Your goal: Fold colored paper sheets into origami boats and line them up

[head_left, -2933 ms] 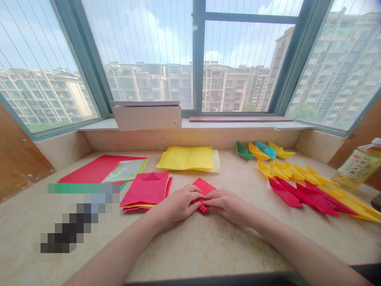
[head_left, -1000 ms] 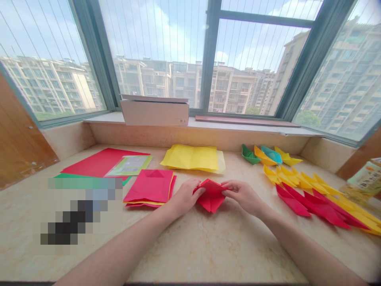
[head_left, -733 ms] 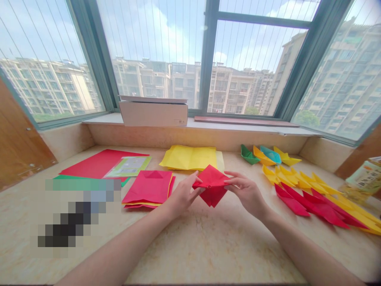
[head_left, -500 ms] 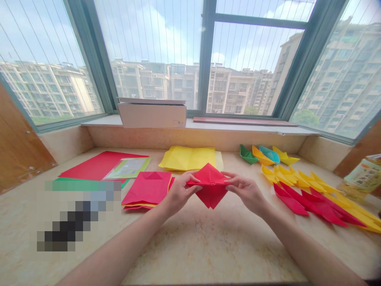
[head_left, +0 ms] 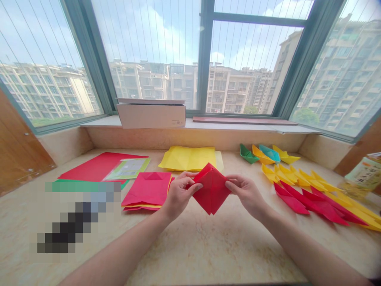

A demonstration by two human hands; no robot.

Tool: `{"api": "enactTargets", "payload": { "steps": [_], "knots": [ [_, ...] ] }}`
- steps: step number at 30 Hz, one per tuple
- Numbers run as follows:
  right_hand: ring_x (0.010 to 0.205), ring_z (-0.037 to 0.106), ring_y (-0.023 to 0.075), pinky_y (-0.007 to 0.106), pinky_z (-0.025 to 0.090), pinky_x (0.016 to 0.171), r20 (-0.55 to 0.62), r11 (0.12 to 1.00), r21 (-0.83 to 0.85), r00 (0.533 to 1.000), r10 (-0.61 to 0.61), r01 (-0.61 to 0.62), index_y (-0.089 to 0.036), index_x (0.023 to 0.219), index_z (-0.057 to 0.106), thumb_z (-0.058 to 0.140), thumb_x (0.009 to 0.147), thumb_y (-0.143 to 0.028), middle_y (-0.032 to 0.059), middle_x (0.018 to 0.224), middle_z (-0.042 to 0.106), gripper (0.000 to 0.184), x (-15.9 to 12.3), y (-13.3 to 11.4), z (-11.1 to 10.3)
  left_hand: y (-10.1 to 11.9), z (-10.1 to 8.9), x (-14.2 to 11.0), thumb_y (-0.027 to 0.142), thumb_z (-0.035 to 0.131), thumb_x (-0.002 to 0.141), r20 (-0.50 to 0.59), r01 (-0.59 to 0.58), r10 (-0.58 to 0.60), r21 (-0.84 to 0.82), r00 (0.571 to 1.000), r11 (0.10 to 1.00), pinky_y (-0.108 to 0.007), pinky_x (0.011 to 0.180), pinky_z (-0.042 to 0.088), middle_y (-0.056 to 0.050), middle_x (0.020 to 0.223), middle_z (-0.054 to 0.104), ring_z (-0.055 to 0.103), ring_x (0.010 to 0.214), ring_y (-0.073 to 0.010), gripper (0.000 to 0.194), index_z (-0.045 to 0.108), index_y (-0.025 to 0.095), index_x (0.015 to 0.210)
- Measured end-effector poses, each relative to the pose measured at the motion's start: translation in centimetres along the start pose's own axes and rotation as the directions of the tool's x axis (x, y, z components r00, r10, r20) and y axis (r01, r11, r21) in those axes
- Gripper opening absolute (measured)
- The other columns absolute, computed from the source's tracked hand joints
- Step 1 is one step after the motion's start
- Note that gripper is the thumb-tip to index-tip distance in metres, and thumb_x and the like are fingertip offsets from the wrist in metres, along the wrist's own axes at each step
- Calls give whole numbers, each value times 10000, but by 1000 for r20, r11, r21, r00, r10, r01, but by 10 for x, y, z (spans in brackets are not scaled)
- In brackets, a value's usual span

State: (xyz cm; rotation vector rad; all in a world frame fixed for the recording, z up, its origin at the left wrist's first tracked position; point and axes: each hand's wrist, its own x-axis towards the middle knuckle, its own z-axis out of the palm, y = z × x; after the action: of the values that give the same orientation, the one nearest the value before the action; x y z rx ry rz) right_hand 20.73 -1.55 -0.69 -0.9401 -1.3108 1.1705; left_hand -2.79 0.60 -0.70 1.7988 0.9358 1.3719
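Observation:
A folded red paper [head_left: 211, 190], shaped like a diamond, is held up between both hands above the counter. My left hand [head_left: 181, 192] pinches its left corner between thumb and fingers. At the right corner, my right hand [head_left: 242, 190] has a similar pinch. The paper's top point looks slightly parted, and a crease runs down its middle. Just left of my left hand lies a stack of folded red and yellow paper [head_left: 149, 188]. Several red paper boats [head_left: 318, 202] rest to the right of my right hand.
Yellow paper sheets [head_left: 189, 158] lie behind my hands. Red sheets [head_left: 92, 165] with a clear packet [head_left: 127, 169] are at the back left. Yellow boats [head_left: 294, 174], a green boat [head_left: 248, 154] and a plastic bottle [head_left: 361, 174] stand right. A white box [head_left: 151, 115] sits on the sill.
The red paper has gone from spread open across its middle crease to a flatter diamond. My hands have brought its side corners slightly closer together.

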Motion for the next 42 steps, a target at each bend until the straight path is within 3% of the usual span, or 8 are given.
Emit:
{"api": "enactTargets", "payload": {
  "steps": [4, 9, 14, 19, 24, 27, 37, 42],
  "knots": [
    [742, 724, 256, 402, 569, 704, -29, 999, 46, 999, 25, -24, -212, 987, 610, 787, 711, -516, 48, 830, 775, 447, -1, 2, 0, -9, 4, 0, 404, 741, 779, 17, 79, -77, -176, 997, 981, -317, 792, 539, -83, 987, 691, 657, 934, -224, 278, 633, 176, 897],
    [797, 735, 277, 408, 572, 730, 0, 999, 31, 999, 37, -37, -192, 1042, 619, 780, 730, -504, 78, 876, 780, 469, -1, 1, -1, -11, 7, 3, 373, 803, 720, 3, 169, -176, -304, 984, 938, -349, 837, 559, -83, 1027, 695, 675, 962, -221, 588, 543, 173, 1208],
    [865, 733, 298, 451, 570, 807, 26, 997, 34, 997, 72, -73, -185, 1165, 631, 797, 707, -503, 95, 927, 780, 582, 0, 0, -2, -11, 6, 4, 398, 825, 690, 118, 336, -315, -340, 942, 878, -404, 888, 552, -125, 1035, 728, 700, 956, -251, 657, 573, 125, 1233],
    [959, 716, 302, 450, 559, 872, 71, 998, 3, 995, 65, -66, -195, 1177, 676, 780, 723, -521, 96, 999, 771, 568, 3, 2, -6, -12, 8, 3, 443, 766, 747, 354, 424, -293, -386, 888, 819, -434, 980, 508, -108, 1099, 736, 673, 1070, -283, 510, 666, 156, 1157],
    [1071, 670, 287, 420, 525, 938, 203, 998, -53, 978, 53, -43, -242, 1218, 677, 716, 797, -507, 63, 1130, 736, 500, 2, 2, -6, -8, 8, 1, 425, 731, 784, 346, 371, -257, -320, 902, 872, -419, 949, 528, -76, 1057, 751, 687, 1032, -278, 405, 705, 180, 1106],
    [1020, 687, 279, 396, 531, 903, 265, 993, -120, 963, 46, -15, -247, 1195, 697, 670, 845, -488, 49, 1100, 745, 426, -1, 3, -3, -5, 8, -1, 395, 689, 827, 339, 333, -238, -261, 910, 906, -416, 908, 548, -78, 1048, 753, 689, 1020, -284, 357, 704, 180, 1113],
    [927, 713, 277, 430, 551, 866, 252, 996, -60, 965, 78, -65, -253, 1138, 734, 668, 846, -474, 47, 1001, 768, 372, -7, 6, 4, -1, 9, -9, 416, 616, 868, 311, 182, -180, 21, 933, 983, -319, 738, 554, -99, 989, 745, 697, 877, -250, 323, 684, 157, 1049],
    [934, 706, 260, 394, 565, 828, 315, 991, -130, 949, 30, 12, -253, 1162, 721, 659, 868, -417, 33, 1016, 764, 342, -11, 5, 8, 9, 12, -14, 395, 615, 867, 416, 123, -152, 96, 897, 988, -281, 706, 517, -72, 976, 731, 665, 842, -225, 309, 668, 147, 1043]
  ]
}}
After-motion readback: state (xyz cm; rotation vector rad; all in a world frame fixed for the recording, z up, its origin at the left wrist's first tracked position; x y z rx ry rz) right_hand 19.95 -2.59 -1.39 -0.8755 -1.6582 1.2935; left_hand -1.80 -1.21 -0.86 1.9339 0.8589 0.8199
